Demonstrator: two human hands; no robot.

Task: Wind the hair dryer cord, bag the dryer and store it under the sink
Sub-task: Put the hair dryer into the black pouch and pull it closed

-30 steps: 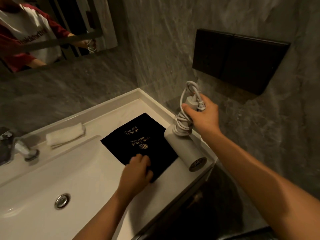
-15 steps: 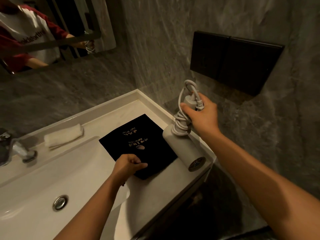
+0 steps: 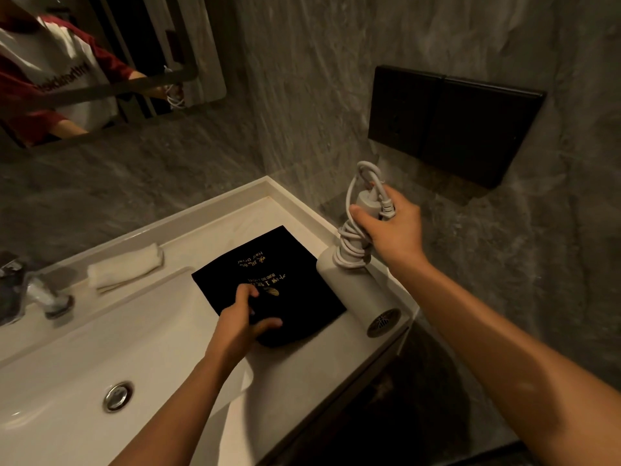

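A white hair dryer (image 3: 361, 297) rests on the right end of the sink counter (image 3: 302, 371), its grille facing me. Its white cord (image 3: 353, 243) is wound around the handle. My right hand (image 3: 391, 227) grips that handle and the cord bundle from the right. A black fabric bag (image 3: 285, 274) with gold lettering lies flat on the counter just left of the dryer. My left hand (image 3: 243, 322) pinches the bag's near edge, thumb on top and fingers curled at the hem.
The white basin (image 3: 67, 364) with its drain (image 3: 117, 395) fills the lower left. A chrome faucet (image 3: 30, 290) stands at the far left and a rolled white towel (image 3: 126, 269) lies behind the basin. A black wall panel (image 3: 453, 122) hangs above the dryer. A mirror (image 3: 84, 62) is upper left.
My left hand slid along the bag's near edge and now pinches it with the thumb on top, lifting the hem slightly. My right hand has stayed on the dryer handle.
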